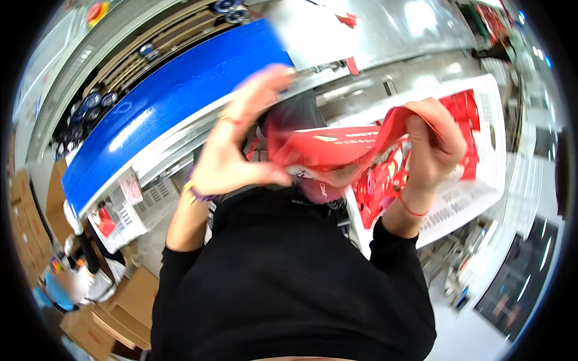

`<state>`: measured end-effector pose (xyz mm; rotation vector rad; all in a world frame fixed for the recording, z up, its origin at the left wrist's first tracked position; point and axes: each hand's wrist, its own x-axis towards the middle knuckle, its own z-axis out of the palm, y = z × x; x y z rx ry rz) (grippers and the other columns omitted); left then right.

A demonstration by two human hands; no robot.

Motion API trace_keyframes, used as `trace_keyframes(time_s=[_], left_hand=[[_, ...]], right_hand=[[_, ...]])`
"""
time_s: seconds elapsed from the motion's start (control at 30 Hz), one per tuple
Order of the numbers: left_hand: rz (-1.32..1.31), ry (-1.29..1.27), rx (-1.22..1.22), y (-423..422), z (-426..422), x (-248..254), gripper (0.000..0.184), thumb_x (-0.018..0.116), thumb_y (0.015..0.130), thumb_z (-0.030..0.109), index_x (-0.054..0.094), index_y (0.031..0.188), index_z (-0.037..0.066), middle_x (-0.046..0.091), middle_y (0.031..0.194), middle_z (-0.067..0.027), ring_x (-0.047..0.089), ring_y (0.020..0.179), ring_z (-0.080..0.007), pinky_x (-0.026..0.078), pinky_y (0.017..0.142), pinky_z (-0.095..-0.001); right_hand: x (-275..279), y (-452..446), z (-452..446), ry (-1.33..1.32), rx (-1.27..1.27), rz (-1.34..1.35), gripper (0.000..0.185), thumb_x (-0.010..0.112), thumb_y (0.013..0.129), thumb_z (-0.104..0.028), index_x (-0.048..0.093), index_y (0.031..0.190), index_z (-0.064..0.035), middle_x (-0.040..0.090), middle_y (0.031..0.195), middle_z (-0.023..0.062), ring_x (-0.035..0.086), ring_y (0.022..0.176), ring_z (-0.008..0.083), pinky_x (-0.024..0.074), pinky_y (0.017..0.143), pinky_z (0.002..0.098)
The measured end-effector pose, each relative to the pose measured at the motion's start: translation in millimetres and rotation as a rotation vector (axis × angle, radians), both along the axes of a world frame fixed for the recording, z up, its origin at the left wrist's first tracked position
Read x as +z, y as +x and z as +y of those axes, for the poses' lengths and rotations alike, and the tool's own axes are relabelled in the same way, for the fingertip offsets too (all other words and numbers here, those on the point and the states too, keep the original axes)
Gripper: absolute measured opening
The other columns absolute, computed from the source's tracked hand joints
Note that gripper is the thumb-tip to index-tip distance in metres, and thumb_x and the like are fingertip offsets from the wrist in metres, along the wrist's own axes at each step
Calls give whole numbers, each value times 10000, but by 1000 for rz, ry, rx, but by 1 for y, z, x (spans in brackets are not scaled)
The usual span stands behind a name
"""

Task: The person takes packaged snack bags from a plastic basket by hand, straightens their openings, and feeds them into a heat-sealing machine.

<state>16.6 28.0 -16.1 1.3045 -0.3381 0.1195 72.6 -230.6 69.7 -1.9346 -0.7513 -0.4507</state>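
- Blur hides words on the long, floppy red packet (343,147).
- Right hand (435,141) grips one end between thumb and fingers, over a white plastic crate (495,114) of shiny red packs (466,110).
- Left hand (241,141) is wide open by the other end; can't tell if touching.

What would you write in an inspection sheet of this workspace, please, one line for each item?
Surface: blue surface, glossy with reflections; metal tabletop beyond it.
Job's things: red packet in hand; more red packets in a white basket.
Clutter: cardboard boxes, lower left.
Grip: right hand closed on the red packet; left hand open near its other end, contact unclear from blur.
Cables: nothing seen clearly.
Surroundings: another person, lower left.
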Motion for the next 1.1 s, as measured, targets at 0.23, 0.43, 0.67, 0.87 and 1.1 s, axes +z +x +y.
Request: trace_keyframes(time_s=[0.23, 0.43, 0.67, 0.87, 1.1], left_hand=[[465, -485, 353, 48, -28, -6, 226, 602, 941, 150, 619, 1097, -13, 667, 956, -35, 620, 848, -66, 504, 742, -214], [201, 526, 777, 102, -11, -46, 251, 670, 867, 235, 682, 939, -5, 671, 858, -144, 593, 720, -226, 477, 693, -307], [449, 83, 813, 173, 6, -85, 350, 637, 889, 320, 692, 911, -25, 697, 747, -95, 612, 624, -135, 466, 628, -290], [660, -118, 511, 174, 36, -68, 232, 625, 902, 220, 680, 940, -2, 676, 796, -28, 564, 611, -66, 424, 538, -213], [560, 113, 727, 169, 51, -84, 339, 639, 893, 258, 667, 1016, -56, 697, 862, -88, 601, 800, -112, 462, 737, -242]], right_hand=[[-94, 48, 16, 479, 154, 894, 175, 719, 853, -82, 687, 1003, 2, 680, 923, 15, 593, 833, 71, 471, 751, 220], [-119, 125, 32, 524, -51, 773, 180, 703, 882, -161, 704, 896, 19, 649, 760, -13, 504, 665, 32, 400, 598, 201], [-146, 192, 52, 451, -117, 770, 237, 680, 903, -210, 699, 878, 25, 628, 711, -1, 475, 596, 33, 387, 529, 209], [-151, 209, 66, 441, -79, 692, 265, 658, 906, -119, 633, 1088, 72, 690, 946, 101, 621, 781, 97, 501, 671, 228], [-151, 225, 84, 385, -47, 667, 320, 737, 830, -98, 494, 1006, 15, 676, 830, 109, 602, 795, 99, 462, 676, 212]])
